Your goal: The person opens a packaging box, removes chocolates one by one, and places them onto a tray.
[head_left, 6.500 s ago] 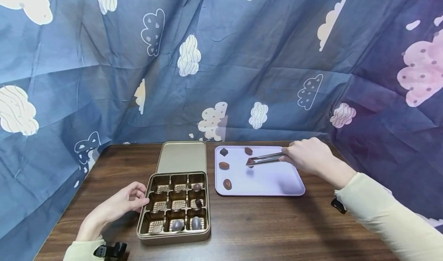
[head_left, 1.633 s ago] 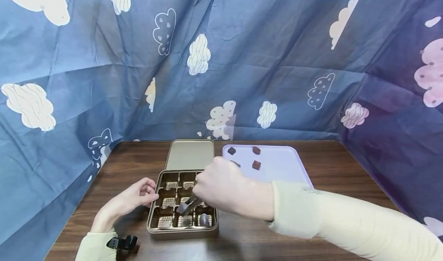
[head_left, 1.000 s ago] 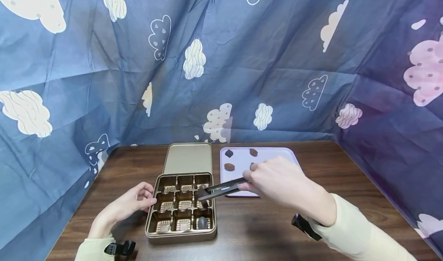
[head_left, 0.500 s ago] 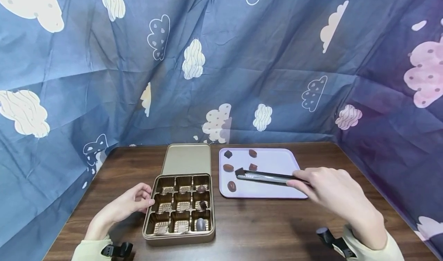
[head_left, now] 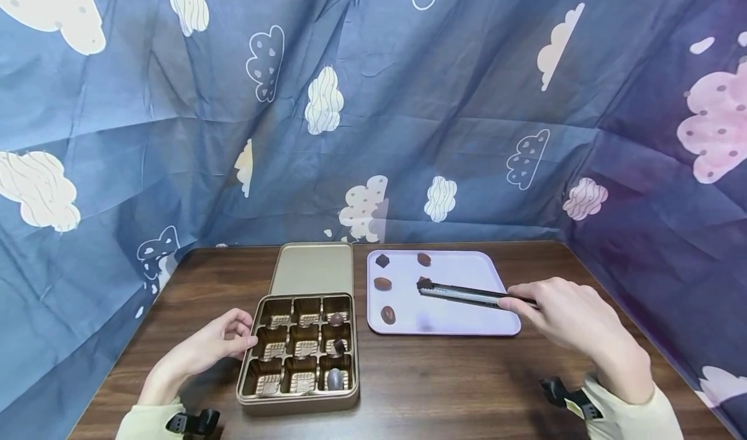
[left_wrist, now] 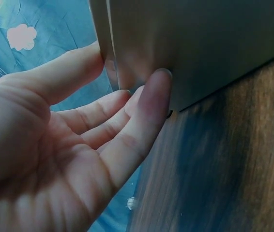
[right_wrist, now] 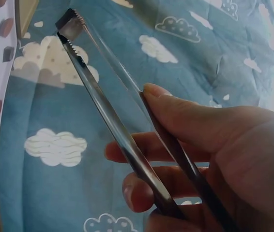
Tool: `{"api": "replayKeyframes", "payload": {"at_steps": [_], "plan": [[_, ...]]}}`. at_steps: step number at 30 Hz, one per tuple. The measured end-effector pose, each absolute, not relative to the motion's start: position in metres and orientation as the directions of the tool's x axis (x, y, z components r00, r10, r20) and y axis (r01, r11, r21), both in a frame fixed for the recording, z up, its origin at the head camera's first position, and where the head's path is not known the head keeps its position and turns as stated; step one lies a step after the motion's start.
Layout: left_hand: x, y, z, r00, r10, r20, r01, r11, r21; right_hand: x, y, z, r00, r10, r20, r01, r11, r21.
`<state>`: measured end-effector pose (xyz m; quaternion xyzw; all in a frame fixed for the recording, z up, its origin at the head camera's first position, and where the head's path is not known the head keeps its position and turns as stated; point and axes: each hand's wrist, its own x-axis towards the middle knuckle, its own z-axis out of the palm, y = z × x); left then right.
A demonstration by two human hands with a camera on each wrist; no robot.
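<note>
- Right hand (head_left: 567, 312) grips metal tongs (head_left: 467, 295), tips pinching a dark chocolate (right_wrist: 71, 28), shifted rightward above the lilac tray (head_left: 467, 320).
- Left hand (head_left: 211, 340): fingers relaxed, touching gold tin (head_left: 297, 406).
- Tin's near-middle compartment (head_left: 301, 383) vacated; three chocolates (head_left: 335, 379) remain.

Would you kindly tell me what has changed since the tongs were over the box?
The right hand has carried the tongs rightward from the box to above the tray, with a chocolate between their tips. The near middle compartment now looks empty. The left hand at the box's left edge and three chocolates in its right column stayed as they were.
</note>
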<state>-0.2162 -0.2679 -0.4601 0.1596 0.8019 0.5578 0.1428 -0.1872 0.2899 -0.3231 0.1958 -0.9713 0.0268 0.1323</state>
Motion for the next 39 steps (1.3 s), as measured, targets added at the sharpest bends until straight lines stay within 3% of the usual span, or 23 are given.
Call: {"api": "replayKeyframes", "payload": {"at_steps": [25, 39], "plan": [[-0.216, -0.266, -0.458, -0.908, 0.416, -0.054, 0.086, 0.310, 0.947, -0.221, 0.302, -0.357, -0.935, -0.353, 0.039, -0.355, 0.932, -0.069], [-0.216, -0.268, -0.458, -0.904, 0.425, -0.053, 0.099, 0.329, 0.939, -0.226, 0.301, -0.363, -0.938, -0.345, 0.017, -0.346, 0.937, -0.054]]}}
